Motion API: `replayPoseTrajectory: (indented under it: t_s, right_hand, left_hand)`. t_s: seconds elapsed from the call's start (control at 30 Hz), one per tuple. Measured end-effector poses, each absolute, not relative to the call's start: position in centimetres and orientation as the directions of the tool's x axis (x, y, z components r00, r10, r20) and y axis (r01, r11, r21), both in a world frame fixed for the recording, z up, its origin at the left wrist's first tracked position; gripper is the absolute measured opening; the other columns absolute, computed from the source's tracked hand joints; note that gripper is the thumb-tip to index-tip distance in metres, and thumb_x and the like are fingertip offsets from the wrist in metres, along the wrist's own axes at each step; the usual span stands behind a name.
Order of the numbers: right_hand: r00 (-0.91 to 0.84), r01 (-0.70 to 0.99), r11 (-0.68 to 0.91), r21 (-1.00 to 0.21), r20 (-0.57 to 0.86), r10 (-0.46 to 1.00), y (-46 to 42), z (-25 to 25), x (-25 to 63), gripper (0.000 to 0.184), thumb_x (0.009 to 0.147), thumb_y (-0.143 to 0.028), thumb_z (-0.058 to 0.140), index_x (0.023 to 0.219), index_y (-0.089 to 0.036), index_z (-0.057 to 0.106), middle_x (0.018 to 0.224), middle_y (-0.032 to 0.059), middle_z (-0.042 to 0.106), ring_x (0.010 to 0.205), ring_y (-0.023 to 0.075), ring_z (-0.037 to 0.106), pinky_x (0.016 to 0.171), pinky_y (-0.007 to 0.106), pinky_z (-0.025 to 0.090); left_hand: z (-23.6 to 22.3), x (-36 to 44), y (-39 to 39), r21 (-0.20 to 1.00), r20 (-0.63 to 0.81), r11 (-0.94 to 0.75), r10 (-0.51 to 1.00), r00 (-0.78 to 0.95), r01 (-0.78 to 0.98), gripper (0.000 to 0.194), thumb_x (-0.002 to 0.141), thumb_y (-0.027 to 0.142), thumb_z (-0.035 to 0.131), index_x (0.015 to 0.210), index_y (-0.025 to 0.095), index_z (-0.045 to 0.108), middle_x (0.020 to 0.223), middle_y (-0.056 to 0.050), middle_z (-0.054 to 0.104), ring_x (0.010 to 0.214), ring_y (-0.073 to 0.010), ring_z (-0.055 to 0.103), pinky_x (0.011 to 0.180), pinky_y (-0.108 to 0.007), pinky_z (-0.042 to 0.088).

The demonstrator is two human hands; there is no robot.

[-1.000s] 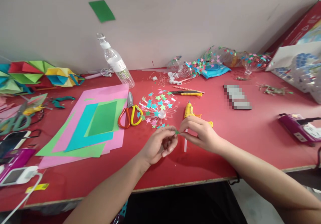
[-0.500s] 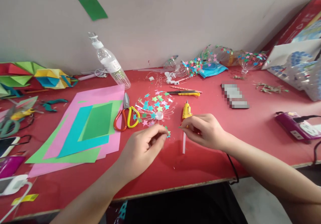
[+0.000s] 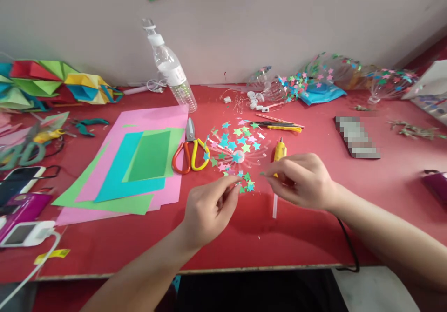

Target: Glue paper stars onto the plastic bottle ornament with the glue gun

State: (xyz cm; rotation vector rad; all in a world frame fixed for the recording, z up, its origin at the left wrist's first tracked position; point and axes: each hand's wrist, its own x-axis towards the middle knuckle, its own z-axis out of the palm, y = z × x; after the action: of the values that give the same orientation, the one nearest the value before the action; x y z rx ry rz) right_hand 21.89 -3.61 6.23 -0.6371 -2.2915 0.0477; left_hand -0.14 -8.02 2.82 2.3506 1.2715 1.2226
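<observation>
The fingers of the right hand [image 3: 307, 179] are pinching 1 tiny green paper bit [image 3: 263, 173], just off the near right side of the plastic flower [image 3: 239, 157]. The fingers of the left hand [image 3: 207, 207] are bending close together at the flower's near side; I cannot tell whether they are holding anything. The flower is lying ahead of both hands: straight beyond the left fingertips, and ahead and leftward of the right ones, so the left hand is sitting nearer. Its spread is looking round, showing no clear long axis. Loose stars [image 3: 250, 187] are clustering at its near side, beside the left fingertips. Right of the flower, 1 glue gun [image 3: 280, 150] is pointing away from the person, partly hidden by the right hand. Left of the flower, scissors [image 3: 191, 139] are lying beside paper sheets [image 3: 148, 156] on the red bench [image 3: 296, 242].
</observation>
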Motion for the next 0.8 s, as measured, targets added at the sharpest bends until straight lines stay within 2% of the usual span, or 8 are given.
replayPoseTrajectory:
  t_s: [0.13,0.3,0.53,0.7,0.8]
  right_hand:
    - [-0.690,0.387,0.899,-0.206,0.581,0.431,-3.7,4.6,21.0,0.009,0.087,-0.011,0.050,0.089,-0.019,0.053,0.059,-0.0044,0.057,0.049,0.0087,0.048,0.050,0.023,0.036]
    - [-0.707,0.379,0.903,-0.203,0.566,0.424,-3.2,4.3,20.1,0.009,0.089,-0.012,0.047,0.091,-0.019,0.053,0.059,-0.0042,0.056,0.050,0.0096,0.050,0.050,0.024,0.036]
    - [-0.691,0.405,0.888,-0.216,0.564,0.452,-3.0,4.2,20.0,0.009,0.089,-0.012,0.050,0.092,-0.017,0.057,0.060,-0.0024,0.059,0.050,0.0100,0.053,0.049,0.024,0.037]
    - [-0.697,0.401,0.892,-0.210,0.563,0.445,-2.6,4.1,19.6,0.010,0.089,-0.012,0.049,0.093,-0.017,0.057,0.061,-0.0022,0.061,0.050,0.0104,0.055,0.049,0.024,0.038]
    - [-0.693,0.405,0.885,-0.230,0.555,0.461,-2.5,3.9,19.6,0.009,0.089,-0.013,0.048,0.092,-0.017,0.056,0.061,-0.0023,0.060,0.050,0.0102,0.054,0.049,0.024,0.038]
  left_hand:
    - [3.1,-0.2,-7.4,0.417,0.580,-0.590,0.759,0.297,0.691,0.024,0.089,0.018,0.057,0.113,0.014,0.059,0.054,0.006,0.057,0.041,-0.0061,0.044,0.048,-0.020,0.037]
    - [2.4,0.1,-6.5,0.284,0.560,-0.550,0.760,0.330,0.785,0.027,0.091,0.023,0.055,0.115,0.014,0.061,0.055,0.003,0.063,0.043,-0.0088,0.050,0.049,-0.023,0.037]
    - [2.1,0.1,-6.3,0.327,0.540,-0.535,0.783,0.310,0.779,0.016,0.089,0.022,0.056,0.098,0.017,0.069,0.050,0.002,0.060,0.043,-0.0102,0.052,0.046,-0.023,0.032]
    - [2.1,0.2,-6.3,0.276,0.557,-0.544,0.762,0.329,0.793,0.018,0.089,0.018,0.053,0.098,0.016,0.068,0.048,0.003,0.058,0.041,-0.0099,0.051,0.046,-0.023,0.033]
    - [2.0,0.3,-6.3,0.289,0.552,-0.550,0.764,0.333,0.783,0.019,0.091,0.018,0.050,0.098,0.016,0.067,0.048,0.004,0.058,0.040,-0.0089,0.049,0.045,-0.023,0.033]
